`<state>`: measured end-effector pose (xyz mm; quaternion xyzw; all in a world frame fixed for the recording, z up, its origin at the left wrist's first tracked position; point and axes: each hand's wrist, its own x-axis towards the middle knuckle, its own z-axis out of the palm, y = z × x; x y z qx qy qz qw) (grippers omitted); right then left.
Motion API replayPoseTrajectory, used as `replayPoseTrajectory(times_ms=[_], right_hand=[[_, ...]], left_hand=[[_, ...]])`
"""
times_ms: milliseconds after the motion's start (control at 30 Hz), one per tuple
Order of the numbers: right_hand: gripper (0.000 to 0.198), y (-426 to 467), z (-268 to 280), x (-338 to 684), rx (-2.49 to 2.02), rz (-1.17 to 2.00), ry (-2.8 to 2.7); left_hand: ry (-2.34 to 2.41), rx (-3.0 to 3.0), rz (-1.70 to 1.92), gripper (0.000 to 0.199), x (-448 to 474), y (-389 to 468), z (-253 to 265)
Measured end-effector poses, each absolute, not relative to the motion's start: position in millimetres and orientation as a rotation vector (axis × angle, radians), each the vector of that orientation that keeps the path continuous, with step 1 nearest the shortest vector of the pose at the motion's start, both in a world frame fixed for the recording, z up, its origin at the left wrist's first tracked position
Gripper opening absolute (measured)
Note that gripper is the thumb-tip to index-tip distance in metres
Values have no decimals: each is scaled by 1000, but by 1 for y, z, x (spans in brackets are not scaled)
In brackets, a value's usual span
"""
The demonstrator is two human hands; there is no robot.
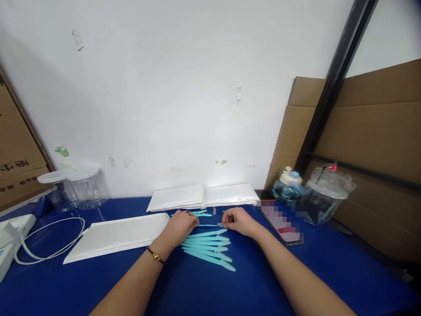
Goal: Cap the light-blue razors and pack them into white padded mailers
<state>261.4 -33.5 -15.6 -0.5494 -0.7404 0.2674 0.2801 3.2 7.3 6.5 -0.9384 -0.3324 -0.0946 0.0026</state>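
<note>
Blue-green plastic makes up the thin tool [208, 225] between the 2 hands, low over the blue table [250, 281]. The left hand [184, 226] pinches 1 end of it with the thumb and fingertips. The right hand [239, 220] pinches a small clear piece [220, 224] at the other end, its other fingers curled in.

The clear piece could slip out, because it looks smooth and only the fingertips hold it. If the hands push crooked, the thin tool might bend or twist. If the tip is sharp, it could poke a finger. The fan of tools [205, 240] lies just below the hands, so a low wrist could knock it out of line. A loose clear bit [214, 211] lies near the right hand and could get brushed away.

The left hand hides 1 end of the held tool and part of the pile of tools [202, 214] behind it. I cannot tell if the clear piece is on the tip or just beside it. The fan's left ends are crowded, so they are hard to count. The phone [279, 224] is partly blurred into squares, and both arms are cut off at the bottom.
</note>
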Motion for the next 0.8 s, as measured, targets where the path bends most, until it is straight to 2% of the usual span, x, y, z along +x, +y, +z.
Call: replayPoseTrajectory(times_ms=[433,633,800], right_hand=[[11,-40,-11,247,-1382,619,-2060],[20,-29,-7,287,-1608,264,-1804],[18,-21,-16,290,-1700,290,-1846]], left_hand=[[-1127,-3123,-390,22,11,-1,2],[-1342,-2861,-549,20,-6,14,1],[-1416,-2794,-494,16,-8,19,-3]])
